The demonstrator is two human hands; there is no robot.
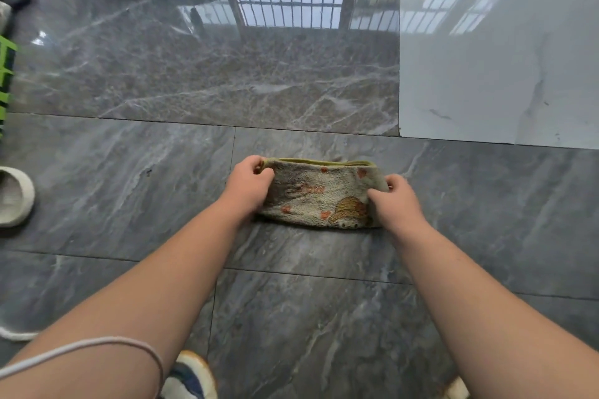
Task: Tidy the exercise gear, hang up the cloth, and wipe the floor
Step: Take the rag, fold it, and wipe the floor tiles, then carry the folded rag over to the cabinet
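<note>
Head view: looking straight down at the floor, both bare arms stretched out.
Cloth (319, 194): folded, greyish terry with orange prints and a green-edged top, lying flat on the dark marble floor (129, 191).
Left hand (249, 183): fingers pinched shut on the cloth's left end.
Right hand (397, 201): clamped on the cloth's right end, thumb on top.
Slipper (14, 196): pale one, far left edge, well apart from the cloth.
Shoe (191, 376): white and blue, bottom edge, probably the person's own foot.
Cord (97, 345): thin white one draped over the left forearm.
</note>
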